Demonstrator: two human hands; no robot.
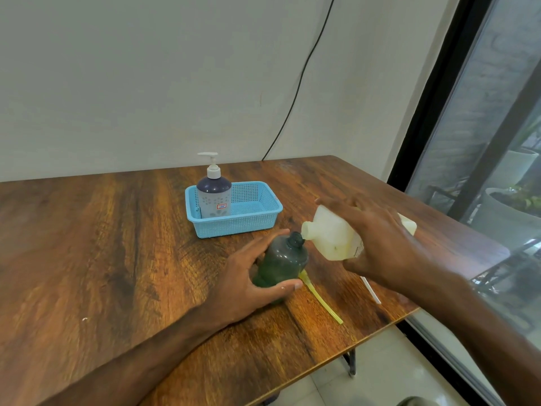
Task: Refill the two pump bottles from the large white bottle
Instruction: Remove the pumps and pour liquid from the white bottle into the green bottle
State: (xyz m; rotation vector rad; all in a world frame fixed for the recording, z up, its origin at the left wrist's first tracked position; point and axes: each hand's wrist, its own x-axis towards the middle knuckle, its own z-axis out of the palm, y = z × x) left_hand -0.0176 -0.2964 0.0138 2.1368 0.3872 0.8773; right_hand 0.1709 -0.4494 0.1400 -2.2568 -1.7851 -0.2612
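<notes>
- The surface (pixel 117 244) was brown wood grain, and it carried everything I was working with.
- My right hand (pixel 380 241) had its fingers closed around the white bottle (pixel 330 235), which was tipped on its side with the spout touching the mouth of the dark bottle.
- The white bottle looked translucent and cream-yellow; I could not see any stream leaving it.
- My left hand (pixel 248 282) gripped the dark bottle (pixel 281 265), fingers wrapped around its lower body, holding it tilted on the surface in front of the basket.
- That dark bottle was smoky green-grey and open at the neck; how full it was I could not tell.
- The blue basket (pixel 257 221) sat behind, holding the second pump bottle (pixel 213 197) upright in its left end with the pump fitted.
- A yellowish pump tube (pixel 322 300) lay on the surface just beside the dark bottle, so I judged its pump was still to be refitted.
- I judged the job roughly at its middle: one pour under way, and whether the basket bottle was already filled I could not tell.
</notes>
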